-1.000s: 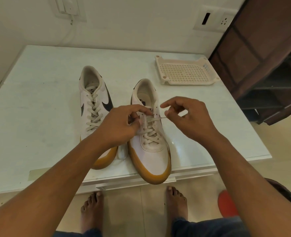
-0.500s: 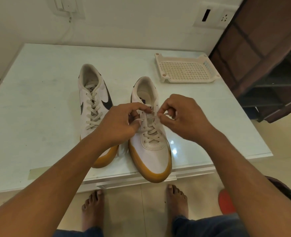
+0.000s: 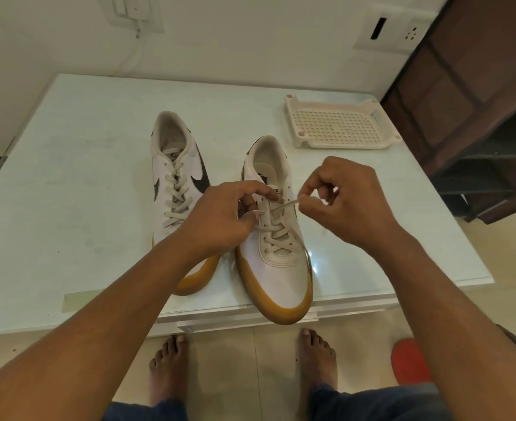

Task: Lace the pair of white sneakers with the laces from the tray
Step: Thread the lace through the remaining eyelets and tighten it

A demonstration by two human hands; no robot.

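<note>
A pale table (image 3: 68, 192) stands against the wall, and on it, left of centre, is the left shoe (image 3: 176, 165), toe towards the near edge, white with dark swooshes and a tan toe band (already laced up to its top eyelets). The near part of it is hidden by the left forearm. The left hand (image 3: 220, 220) lies between the two shoes and reaches across to the right shoe (image 3: 281, 268). Its fingers are curled in at that shoe's left eyelet row, the forefinger tip by the tongue, and a pale bit of lace shows under the thumb, seemingly pinched there. The right shoe sits just beside the left one and a little nearer, with its tan toe jutting over the table's near edge. The lace (image 3: 284, 205) crosses its lower eyelets, and one end runs taut from the upper eyelets out to the right. There the right hand (image 3: 351, 205) pinches it between thumb and forefinger, the other fingers folded into the palm. The tray (image 3: 341, 144) rests on the far right of the table, well apart from both shoes. Right of the table stands a dark cabinet (image 3: 478, 101). Below the near edge, bare feet (image 3: 167, 369) stand on the tiled floor, with a red thing (image 3: 408, 360) to their right.
</note>
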